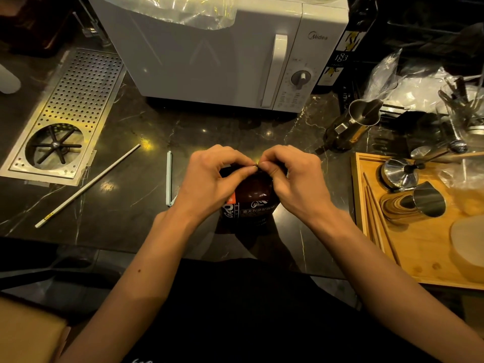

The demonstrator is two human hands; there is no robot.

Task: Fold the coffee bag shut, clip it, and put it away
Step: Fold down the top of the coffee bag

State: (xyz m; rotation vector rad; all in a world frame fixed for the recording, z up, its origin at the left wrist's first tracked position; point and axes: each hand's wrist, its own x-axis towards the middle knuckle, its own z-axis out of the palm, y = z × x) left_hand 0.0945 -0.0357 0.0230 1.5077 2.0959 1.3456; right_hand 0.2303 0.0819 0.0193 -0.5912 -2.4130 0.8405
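Note:
A dark brown coffee bag [252,203] with white lettering and an orange patch stands upright on the black marble counter [131,121], near its front edge. My left hand [212,176] and my right hand [290,179] both pinch the bag's top edge, fingertips meeting at the middle. The top of the bag is mostly hidden under my fingers. A pale blue bar clip [169,178] lies on the counter just left of my left hand, and a long white bar clip [87,186] lies diagonally further left.
A white microwave [222,53] stands behind the bag. A perforated steel rinser tray [68,111] is set into the counter at the left. At the right are a steel pitcher [353,124] and a wooden tray [419,247] with metal jiggers.

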